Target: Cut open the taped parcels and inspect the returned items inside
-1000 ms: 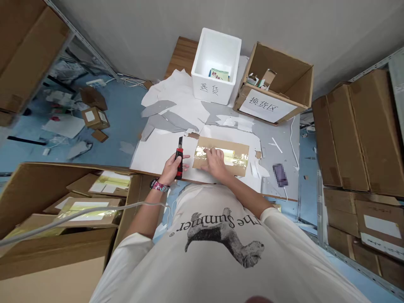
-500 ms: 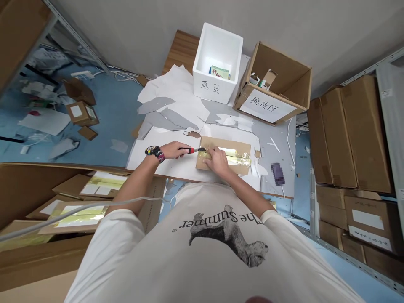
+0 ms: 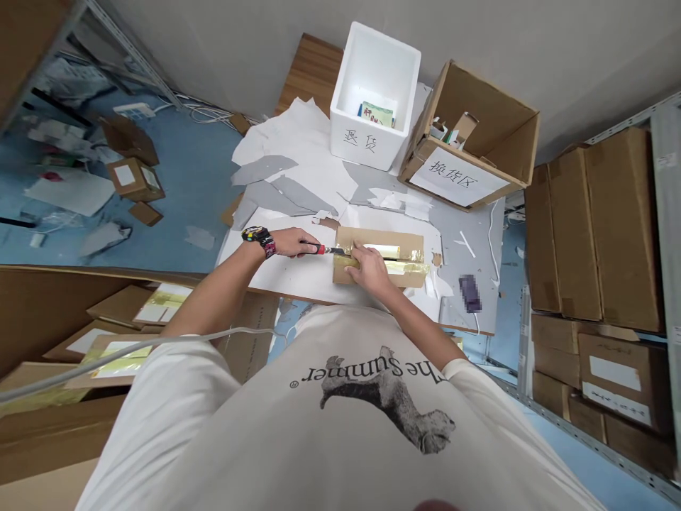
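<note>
My left hand [image 3: 294,243], wearing a watch at the wrist, is closed around a red and black utility knife [image 3: 320,249]. The blade points right and meets the left end of a small cardboard box [image 3: 383,238] on the table. Clear yellowish tape and a white label lie along the top of the box, and a dark gap runs along its middle seam. My right hand [image 3: 371,270] grips the top of the box near that seam, thumb towards me and fingers bent at the far side. The fingertips are partly hidden.
Behind the box stand a white foam box [image 3: 367,152] and a large open carton [image 3: 460,177], both with handwritten labels. Torn paper [image 3: 290,142] covers much of the table. A blurred dark device [image 3: 469,293] lies at right. Cartons flank me; a grey cable [image 3: 175,339] crosses my left arm.
A gap has opened along the taped seam of the box. The knife has shifted slightly left, its tip at the end of the seam. My right hand still grips the box.
</note>
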A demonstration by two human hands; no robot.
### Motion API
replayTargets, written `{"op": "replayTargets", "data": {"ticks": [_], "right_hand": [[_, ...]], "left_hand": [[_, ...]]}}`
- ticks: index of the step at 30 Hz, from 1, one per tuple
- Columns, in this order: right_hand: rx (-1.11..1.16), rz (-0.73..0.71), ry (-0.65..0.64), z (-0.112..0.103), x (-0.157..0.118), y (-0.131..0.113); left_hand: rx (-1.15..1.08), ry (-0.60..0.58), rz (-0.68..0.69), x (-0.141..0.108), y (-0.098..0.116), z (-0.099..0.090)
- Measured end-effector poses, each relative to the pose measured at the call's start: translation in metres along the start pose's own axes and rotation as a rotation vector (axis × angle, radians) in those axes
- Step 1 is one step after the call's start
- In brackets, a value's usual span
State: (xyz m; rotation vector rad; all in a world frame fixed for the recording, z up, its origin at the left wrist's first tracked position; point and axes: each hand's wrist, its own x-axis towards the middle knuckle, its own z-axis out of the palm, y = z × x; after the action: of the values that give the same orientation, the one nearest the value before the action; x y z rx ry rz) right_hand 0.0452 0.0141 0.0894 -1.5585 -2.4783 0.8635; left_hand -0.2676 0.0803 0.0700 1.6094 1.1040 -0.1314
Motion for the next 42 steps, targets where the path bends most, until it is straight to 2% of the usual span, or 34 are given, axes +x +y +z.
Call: {"op": "replayTargets", "data": {"ticks": [3, 5, 10, 13, 15, 16, 19, 21, 23, 26, 29, 31, 35, 38, 42], "right_hand": [[0.018, -0.03, -0.01, 0.002, 0.0, 0.007], [0.013, -0.029, 0.002, 0.005, -0.001, 0.011], [0.0, -0.046, 0.049, 0.009, 0.0, 0.017], [0.013, -0.075, 0.064, 0.003, -0.004, 0.016], [0.026, -0.066, 0.079, -0.007, -0.009, 0.017], [0.027, -0.041, 0.082, -0.014, -0.012, 0.018], [0.0, 0.08, 0.056, -0.035, -0.013, 0.024], [-0.054, 0.116, 0.034, -0.045, -0.005, 0.028], [-0.14, 0.073, 0.021, -0.049, 0.008, 0.031], [-0.245, -0.03, -0.034, -0.048, 0.03, 0.035], [-0.266, -0.102, -0.116, -0.054, 0.047, 0.045], [-0.251, -0.143, -0.149, -0.063, 0.053, 0.052], [-0.212, -0.179, -0.101, -0.072, 0.052, 0.06], [-0.264, -0.198, -0.121, -0.056, 0.043, 0.056], [-0.302, -0.154, -0.12, -0.027, 0.034, 0.053]], "left_hand": [[-0.117, -0.009, 0.019, -0.004, -0.008, 0.007], [-0.252, -0.028, 0.038, -0.009, -0.013, 0.02], [-0.547, -0.068, 0.056, -0.03, -0.019, 0.082], [-0.656, -0.072, 0.042, -0.048, -0.025, 0.115], [-0.718, 0.01, 0.02, -0.062, -0.036, 0.127], [-0.759, 0.112, 0.002, -0.07, -0.044, 0.131], [-0.889, 0.518, -0.071, -0.087, -0.065, 0.137], [-0.9, 0.708, -0.101, -0.09, -0.069, 0.139], [-0.825, 0.805, -0.092, -0.088, -0.063, 0.139], [-0.586, 0.911, -0.007, -0.078, -0.041, 0.138], [-0.354, 0.982, 0.056, -0.071, -0.021, 0.136], [-0.288, 1.006, 0.064, -0.07, -0.015, 0.135], [-0.264, 1.036, 0.057, -0.073, -0.016, 0.137], [-0.255, 1.02, 0.043, -0.076, -0.017, 0.139], [-0.206, 0.912, 0.114, -0.075, -0.014, 0.138]]}}
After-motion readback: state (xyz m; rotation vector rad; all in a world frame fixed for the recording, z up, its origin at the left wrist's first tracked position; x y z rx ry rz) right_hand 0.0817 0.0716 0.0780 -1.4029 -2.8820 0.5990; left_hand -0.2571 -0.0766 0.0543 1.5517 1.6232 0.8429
